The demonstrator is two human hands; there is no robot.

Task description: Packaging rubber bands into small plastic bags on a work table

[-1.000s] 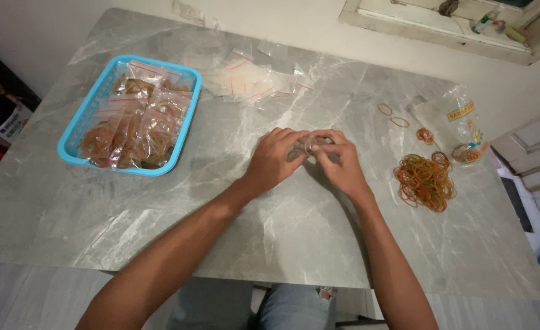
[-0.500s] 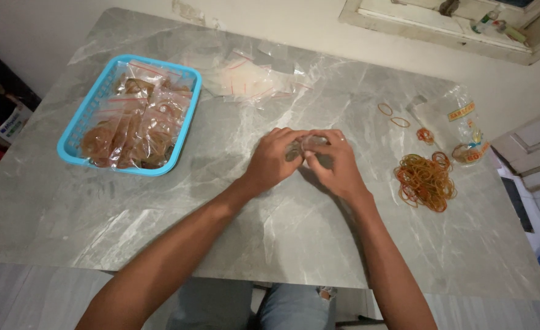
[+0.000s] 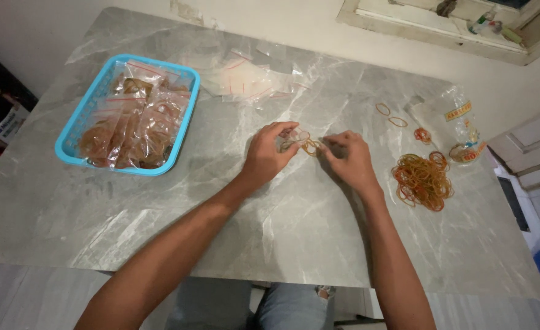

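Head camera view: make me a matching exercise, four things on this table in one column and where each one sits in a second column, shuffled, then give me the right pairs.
Things:
1. blue basket
2. loose pile of rubber bands
3. empty clear bags
4. small bunch of rubber bands

Places:
A. between the left hand and right hand
B. far edge of the table, just right of the basket
C. left side of the table, filled with bagged bands
D. right of the right hand

Pairs: 1-C, 2-D, 3-B, 4-A
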